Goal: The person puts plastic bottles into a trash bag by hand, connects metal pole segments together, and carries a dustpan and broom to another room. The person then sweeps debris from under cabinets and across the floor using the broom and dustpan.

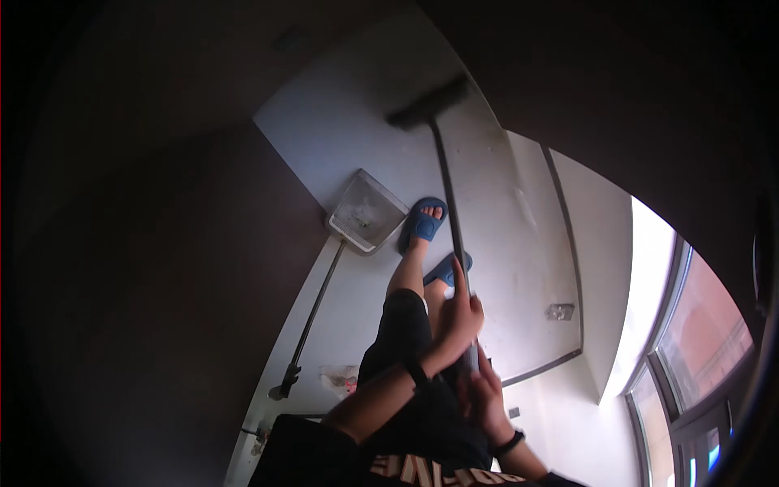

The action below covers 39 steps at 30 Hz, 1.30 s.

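Note:
A long-handled broom [446, 174] reaches away from my body across the pale floor, its dark bristle head [430, 104] resting near the top, slightly blurred. My left hand [460, 318] is wrapped round the middle of the handle. Closer to my body, my right hand [484, 396] grips the upper end of the same handle, with its fingers partly hidden and blurred. To the left of my feet lies a dustpan [385, 195] with a long handle [318, 304]; some small debris [363, 223] is in its pan.
My feet in blue slippers [423, 223] stand between dustpan and broom. Dark surfaces border the floor [503, 284] on the left and upper right. A metal plate [560, 312] is set near the dark floor edging at right. Windows [702, 308] are on the far right.

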Tool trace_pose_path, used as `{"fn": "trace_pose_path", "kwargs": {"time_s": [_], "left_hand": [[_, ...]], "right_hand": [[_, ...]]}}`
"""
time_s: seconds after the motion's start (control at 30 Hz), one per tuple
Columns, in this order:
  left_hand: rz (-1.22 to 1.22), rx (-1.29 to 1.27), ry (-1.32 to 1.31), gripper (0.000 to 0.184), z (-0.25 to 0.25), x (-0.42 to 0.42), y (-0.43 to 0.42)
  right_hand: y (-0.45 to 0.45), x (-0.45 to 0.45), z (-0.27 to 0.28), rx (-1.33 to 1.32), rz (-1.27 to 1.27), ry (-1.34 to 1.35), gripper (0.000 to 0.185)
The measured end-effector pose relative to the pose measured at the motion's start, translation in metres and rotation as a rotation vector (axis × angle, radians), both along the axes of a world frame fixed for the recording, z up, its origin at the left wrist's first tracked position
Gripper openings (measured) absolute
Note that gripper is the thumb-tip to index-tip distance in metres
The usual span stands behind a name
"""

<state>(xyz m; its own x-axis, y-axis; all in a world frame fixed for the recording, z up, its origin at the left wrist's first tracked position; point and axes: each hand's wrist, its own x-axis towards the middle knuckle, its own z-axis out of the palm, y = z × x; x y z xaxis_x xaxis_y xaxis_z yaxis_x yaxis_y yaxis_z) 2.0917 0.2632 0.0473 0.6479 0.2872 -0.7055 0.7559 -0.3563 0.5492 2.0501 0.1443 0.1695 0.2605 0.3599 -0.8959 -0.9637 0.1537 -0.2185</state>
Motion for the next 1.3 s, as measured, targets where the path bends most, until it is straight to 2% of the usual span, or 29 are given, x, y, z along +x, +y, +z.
{"fn": "trace_pose_path", "kwargs": {"time_s": [0.1, 0.17, 0.2, 0.23, 0.27, 0.37, 0.47, 0.53, 0.7, 0.73, 0.77, 0.83, 0.9, 0.93, 1.03, 1.07, 1.1, 1.17, 1.2, 1.3], "left_hand": [[0.099, 0.097, -0.049, 0.073, -0.014, 0.093, 0.058], [0.283, -0.01, -0.071, 0.069, -0.039, 0.141, 0.108], [0.506, -0.283, -0.245, 0.068, -0.023, 0.155, 0.124], [0.461, -0.231, -0.326, 0.067, -0.026, 0.157, 0.143], [0.49, -0.304, -0.357, 0.066, -0.024, 0.152, 0.162], [0.309, -0.113, -0.218, 0.065, -0.015, 0.094, 0.188], [0.364, -0.076, -0.262, 0.063, -0.057, 0.029, 0.199], [0.357, -0.064, -0.215, 0.064, -0.071, 0.016, 0.21], [0.419, -0.244, -0.027, 0.069, -0.047, 0.035, 0.197], [0.441, -0.213, -0.137, 0.07, -0.038, 0.04, 0.186], [0.493, -0.308, -0.132, 0.068, -0.013, 0.053, 0.181], [0.683, -0.353, -0.32, 0.064, 0.037, 0.063, 0.159], [0.779, -0.34, -0.334, 0.066, 0.091, 0.051, 0.158], [0.827, -0.341, -0.339, 0.068, 0.098, 0.043, 0.171], [1.067, -0.4, -0.423, 0.065, 0.069, 0.019, 0.235], [1.154, -0.281, -0.412, 0.047, 0.069, 0.015, 0.249], [1.29, -0.328, -0.439, 0.038, 0.068, 0.01, 0.257], [1.382, -0.289, -0.446, 0.033, 0.069, -0.007, 0.237], [1.288, -0.182, -0.506, 0.032, 0.037, -0.023, 0.219], [1.178, -0.155, -0.435, 0.034, 0.062, -0.018, 0.2]], "right_hand": [[0.036, 0.08, -0.056, 0.222, 0.033, -0.15, 0.058], [0.083, 0.124, -0.078, 0.217, 0.005, -0.182, 0.056], [0.104, 0.137, -0.081, 0.261, -0.031, -0.175, 0.056], [0.121, 0.14, -0.081, 0.306, -0.065, -0.168, 0.055], [0.135, 0.132, -0.08, 0.336, -0.075, -0.182, 0.055], [0.167, 0.063, -0.091, 0.35, -0.101, -0.21, 0.053], [0.187, -0.006, -0.108, 0.23, -0.142, -0.124, 0.052], [0.194, -0.015, -0.11, 0.213, -0.14, -0.083, 0.049], [0.189, 0.03, -0.064, 0.049, 0.022, -0.141, 0.048], [0.184, 0.044, -0.044, 0.016, 0.047, -0.144, 0.049], [0.177, 0.056, -0.024, -0.018, 0.073, -0.149, 0.049], [0.154, 0.074, 0.022, -0.019, 0.162, -0.202, 0.049], [0.138, 0.075, 0.065, 0.094, 0.222, -0.15, 0.049], [0.146, 0.079, 0.068, 0.158, 0.236, -0.109, 0.051], [0.21, 0.089, 0.046, 0.154, 0.5, -0.125, 0.053], [0.229, 0.091, 0.034, 0.137, 0.584, -0.14, 0.054], [0.24, 0.091, 0.022, 0.147, 0.654, -0.159, 0.054], [0.223, 0.088, 0.017, 0.173, 0.785, -0.218, 0.055], [0.201, 0.08, 0.024, 0.125, 0.846, -0.321, 0.052], [0.171, 0.056, 0.044, 0.179, 0.646, -0.349, 0.049]]}}
